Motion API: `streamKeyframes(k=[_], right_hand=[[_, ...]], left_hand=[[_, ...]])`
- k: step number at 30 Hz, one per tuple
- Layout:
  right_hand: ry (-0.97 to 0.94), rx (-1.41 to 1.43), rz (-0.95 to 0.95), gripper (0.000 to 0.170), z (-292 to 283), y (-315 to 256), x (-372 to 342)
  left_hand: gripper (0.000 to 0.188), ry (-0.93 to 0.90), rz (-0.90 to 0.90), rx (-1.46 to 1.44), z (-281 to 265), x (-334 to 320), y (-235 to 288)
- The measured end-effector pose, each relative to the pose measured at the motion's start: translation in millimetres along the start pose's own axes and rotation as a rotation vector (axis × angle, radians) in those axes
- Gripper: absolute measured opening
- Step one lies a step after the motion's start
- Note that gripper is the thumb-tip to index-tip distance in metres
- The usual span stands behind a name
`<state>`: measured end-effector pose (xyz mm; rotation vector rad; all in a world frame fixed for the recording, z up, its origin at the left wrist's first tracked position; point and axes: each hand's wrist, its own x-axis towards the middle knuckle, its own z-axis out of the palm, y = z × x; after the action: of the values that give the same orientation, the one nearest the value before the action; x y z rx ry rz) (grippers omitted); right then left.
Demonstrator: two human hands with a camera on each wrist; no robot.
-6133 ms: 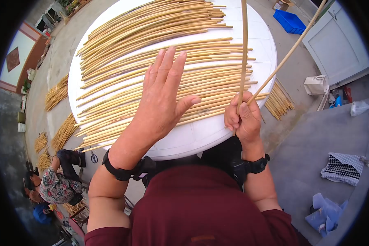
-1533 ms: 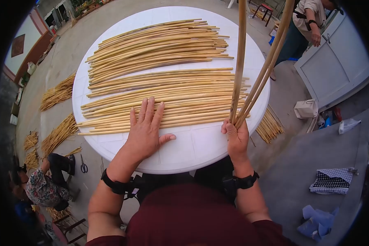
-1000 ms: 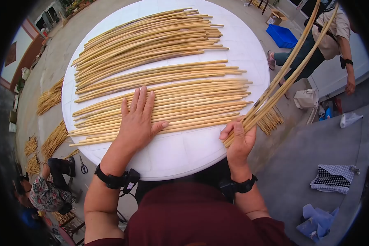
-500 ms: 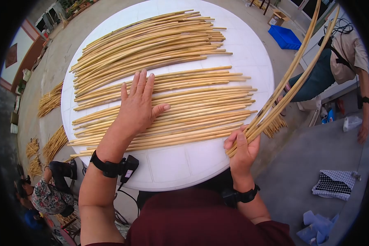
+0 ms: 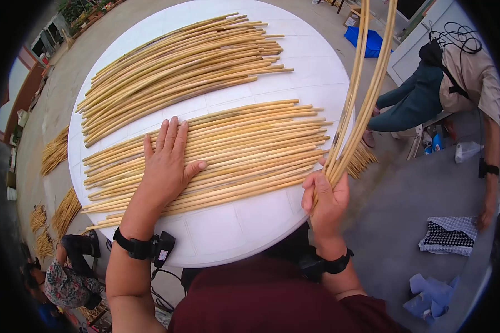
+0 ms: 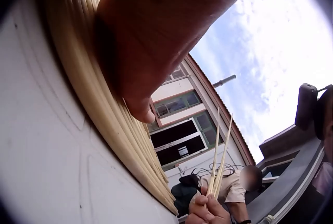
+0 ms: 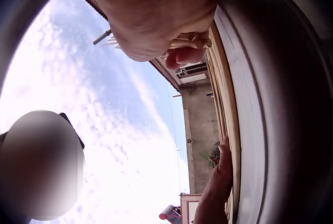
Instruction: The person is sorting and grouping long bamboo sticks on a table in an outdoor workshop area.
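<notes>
My left hand (image 5: 168, 164) rests flat, fingers spread, on the nearer layer of thin yellow-brown cane sticks (image 5: 261, 150) lying side by side on a round white table (image 5: 216, 233). My right hand (image 5: 326, 202), by the table's right edge, grips several longer-looking canes (image 5: 366, 105) near their lower ends; they rise steeply beyond the top of the head view. A second layer of canes (image 5: 172, 69) lies farther back, separated by a strip of tabletop. In the left wrist view, the palm (image 6: 151, 42) lies over the sticks. The right wrist view shows curled fingers (image 7: 187, 56) around cane ends.
A person in a beige shirt (image 5: 466, 72) bends over at the right; another in a floral top (image 5: 66, 283) sits low at the left. Cane bundles (image 5: 66, 211) lie on the ground beside the table. A blue crate (image 5: 366, 41) stands beyond it.
The gap within the nearer layer has closed, its back canes now against the rest, under my left hand. The canes in my right hand have swung more upright. The beige-shirted person has bent farther over.
</notes>
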<state>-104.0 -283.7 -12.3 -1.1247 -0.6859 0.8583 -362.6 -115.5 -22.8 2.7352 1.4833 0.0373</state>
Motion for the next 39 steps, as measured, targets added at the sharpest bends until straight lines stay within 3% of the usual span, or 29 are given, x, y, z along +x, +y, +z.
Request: streamKeyframes(k=[3,6,9,15,18,24,30,36,39], right_hand=[[0.079,-0.185,0.103,0.023,-21,-36,9],[0.164,-0.488,0.161,0.023,-61,-33,-3],[0.146,-0.516,0.281,0.019,-89,-24,-23],[0.087,-0.303,0.435,0.013,-101,-17,-50],[0.022,-0.253,0.439,0.012,-95,-17,-58],[0.123,-0.263,0.359,0.012,-91,-12,-62],[0.030,-0.239,0.366,0.010,-83,-5,-66],[0.124,-0.211,0.324,0.017,-83,-7,-63],[0.030,-0.236,0.374,0.017,-81,-2,-66]], left_hand=[[0.091,0.022,0.009,0.000,3,-1,0],[0.092,0.036,0.008,-0.001,4,-1,0],[0.089,0.019,-0.003,0.006,3,-1,1],[0.089,-0.022,-0.028,0.008,0,1,8],[0.089,-0.040,-0.013,-0.023,-4,5,22],[0.091,-0.045,0.013,-0.035,-6,7,36],[0.093,-0.026,0.017,-0.040,-5,6,45],[0.095,0.012,0.040,-0.057,3,9,46],[0.090,0.002,0.036,-0.042,-1,9,51]])
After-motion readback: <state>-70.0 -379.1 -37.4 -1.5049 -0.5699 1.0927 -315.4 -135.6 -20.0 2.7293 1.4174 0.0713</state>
